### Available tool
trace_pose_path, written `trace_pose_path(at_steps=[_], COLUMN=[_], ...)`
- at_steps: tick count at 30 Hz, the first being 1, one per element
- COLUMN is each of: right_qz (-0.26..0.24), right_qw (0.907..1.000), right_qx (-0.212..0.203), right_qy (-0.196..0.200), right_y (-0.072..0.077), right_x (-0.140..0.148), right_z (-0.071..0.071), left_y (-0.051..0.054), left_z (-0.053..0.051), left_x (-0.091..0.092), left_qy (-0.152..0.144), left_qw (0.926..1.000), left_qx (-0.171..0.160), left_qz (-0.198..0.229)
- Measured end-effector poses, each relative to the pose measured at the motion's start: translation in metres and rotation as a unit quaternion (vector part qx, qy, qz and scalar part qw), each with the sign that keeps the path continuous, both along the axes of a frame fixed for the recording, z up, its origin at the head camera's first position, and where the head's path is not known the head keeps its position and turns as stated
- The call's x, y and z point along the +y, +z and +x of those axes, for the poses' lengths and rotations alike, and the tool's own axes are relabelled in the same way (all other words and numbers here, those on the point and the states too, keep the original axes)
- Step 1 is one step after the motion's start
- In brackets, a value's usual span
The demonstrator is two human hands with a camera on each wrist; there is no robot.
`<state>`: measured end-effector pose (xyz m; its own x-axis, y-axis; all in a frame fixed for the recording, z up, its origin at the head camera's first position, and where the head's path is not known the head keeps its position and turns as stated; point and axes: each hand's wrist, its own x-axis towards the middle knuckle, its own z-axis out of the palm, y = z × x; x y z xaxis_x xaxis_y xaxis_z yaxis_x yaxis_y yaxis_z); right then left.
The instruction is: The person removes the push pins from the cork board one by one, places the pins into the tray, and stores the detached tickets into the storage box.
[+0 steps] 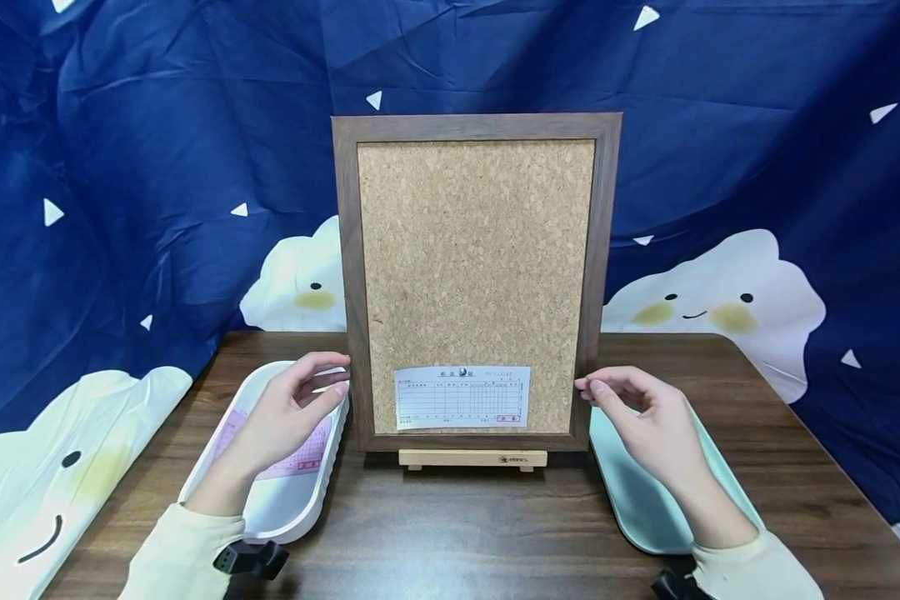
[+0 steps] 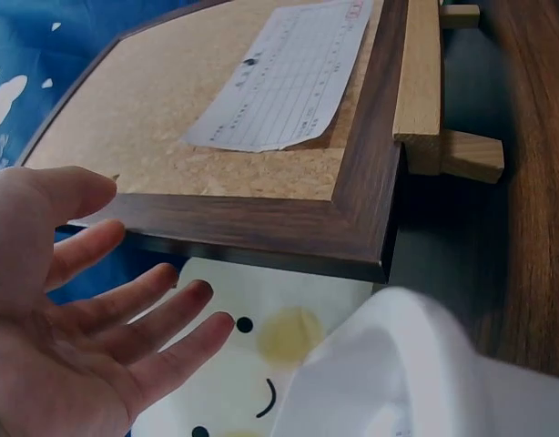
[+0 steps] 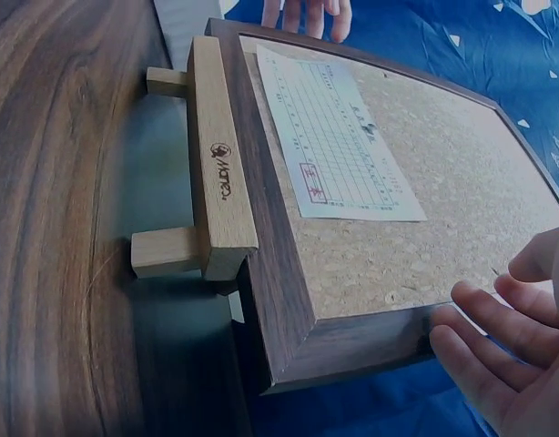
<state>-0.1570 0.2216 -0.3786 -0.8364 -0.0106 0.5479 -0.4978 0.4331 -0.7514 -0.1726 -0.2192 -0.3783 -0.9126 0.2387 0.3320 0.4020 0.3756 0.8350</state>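
Observation:
A cork board [image 1: 476, 250] in a brown wooden frame stands on a small light-wood easel [image 1: 472, 458]. Low on the cork, a printed white slip [image 1: 461, 400] hangs from a silvery pushpin [image 1: 462, 372]; its lower edge lifts slightly off the board. Beside the frame's left edge is my left hand [image 1: 285, 417], fingers loosely spread and nothing held. At the opposite edge, my right hand [image 1: 652, 425] has relaxed fingers, with its fingertips [image 3: 446, 339] at the frame; whether they press on it I cannot tell.
A white tray [image 1: 300, 521] with pink printed slips [image 1: 307, 454] lies under my left forearm. Below the right hand is a mint-green tray [image 1: 637, 517]. A blue cloth [image 1: 157, 125] with cloud prints hangs behind the brown wood table [image 1: 435, 533].

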Motion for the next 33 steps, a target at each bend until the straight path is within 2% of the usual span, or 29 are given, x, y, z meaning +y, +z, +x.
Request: trace_pose_path(at_steps=[19,33], right_qz=[0.006,0.005], right_qw=[0.9996,0.9991], right_qx=[-0.007,-0.013], right_qy=[0.028,0.041], right_y=[0.002,0.002], right_x=[-0.016,-0.026], right_z=[-0.006,-0.007], left_y=[0.003,-0.002], left_z=[-0.003,-0.009], left_x=[0.012,0.022], left_qy=[-0.005,-0.022], left_qw=[1.0,0.9998], left_qx=[-0.006,0.0], left_qz=[-0.006,0.0])
